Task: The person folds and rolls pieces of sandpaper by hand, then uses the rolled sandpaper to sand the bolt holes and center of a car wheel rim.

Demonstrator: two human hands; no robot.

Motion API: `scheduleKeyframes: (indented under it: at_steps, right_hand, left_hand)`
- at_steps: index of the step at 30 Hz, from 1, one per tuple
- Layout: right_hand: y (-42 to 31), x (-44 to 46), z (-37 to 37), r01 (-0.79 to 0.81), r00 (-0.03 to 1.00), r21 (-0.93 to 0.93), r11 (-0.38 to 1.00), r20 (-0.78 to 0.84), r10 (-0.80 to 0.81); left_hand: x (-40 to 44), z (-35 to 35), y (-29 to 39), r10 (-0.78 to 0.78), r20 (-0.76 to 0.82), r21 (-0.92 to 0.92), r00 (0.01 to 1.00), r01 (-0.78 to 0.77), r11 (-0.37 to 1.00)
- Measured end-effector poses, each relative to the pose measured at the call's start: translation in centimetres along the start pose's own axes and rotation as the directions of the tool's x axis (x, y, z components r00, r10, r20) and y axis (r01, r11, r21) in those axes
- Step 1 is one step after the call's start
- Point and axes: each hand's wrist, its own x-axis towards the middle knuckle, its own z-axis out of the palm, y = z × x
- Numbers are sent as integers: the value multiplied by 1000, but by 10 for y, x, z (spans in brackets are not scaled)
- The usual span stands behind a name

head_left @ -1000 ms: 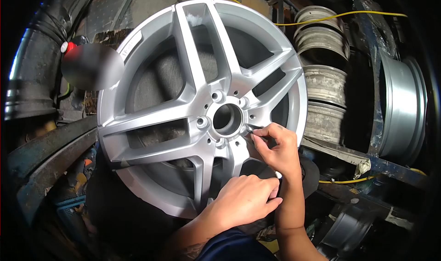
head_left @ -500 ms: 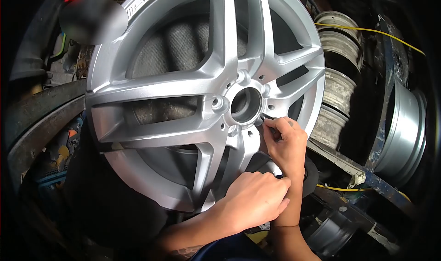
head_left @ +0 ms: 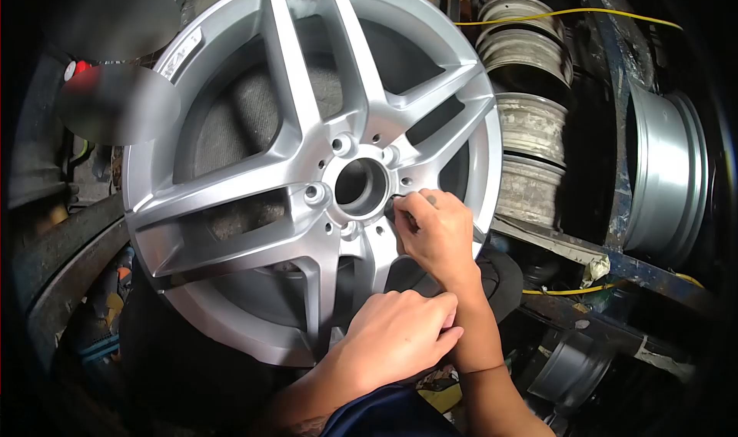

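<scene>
A silver alloy wheel (head_left: 231,168), with paired spokes and raised lettering near its upper left rim, fills the middle of the view. At the lower right of its centre bore, my right hand (head_left: 437,233) pinches a small dark piece against a bolt hole; the fingers mostly cover it. My left hand (head_left: 400,333) is curled closed below the hub, beside my right forearm. Its fingertips are tucked under, so anything inside them is hidden. Whether it touches the right forearm is unclear.
Several dull, worn wheels (head_left: 530,126) are stacked on the right. Another silver wheel (head_left: 665,168) stands upright beyond a metal rack beam (head_left: 615,129). A yellow cable (head_left: 584,11) crosses behind the stack. A red-capped item (head_left: 79,71) is at the upper left.
The view has shifted, so the wheel now appears further left and a little turned. My right hand remains at the same bolt hole, and my left hand stays closed below it.
</scene>
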Motion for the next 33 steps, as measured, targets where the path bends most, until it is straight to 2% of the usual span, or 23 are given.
scheduleKeyframes:
  at_steps: [4, 7, 8, 11, 15, 21, 33]
  right_hand:
    - [1, -2, -4, -12, 999, -19, 1000, 30, 13]
    - [7, -5, -9, -117, 993, 218, 969, 61, 106]
    - [8, -7, -21, -181, 981, 281, 943, 115, 154]
    - [4, -12, -27, -258, 965, 224, 940, 99, 241]
    - [4, -10, -17, -137, 990, 117, 984, 46, 132]
    - [1, -3, -12, -32, 998, -5, 999, 50, 32]
    - [0, -1, -5, 56, 998, -51, 997, 30, -54]
  left_hand:
    - [2, -11, 6, -49, 78, 24, 996, 48, 999]
    - [2, 0, 1, 5, -42, 14, 999, -5, 1000]
    - [2, -3, 2, 1, -12, 19, 1000, -1, 1000]
    - [1, 6, -6, 27, -53, -17, 998, -28, 999]
    - [1, 1, -4, 8, -30, -8, 1000, -9, 1000]
    - [-1, 3, -6, 26, -49, -55, 998, -29, 998]
    - [-3, 2, -6, 44, -61, -60, 997, -48, 997]
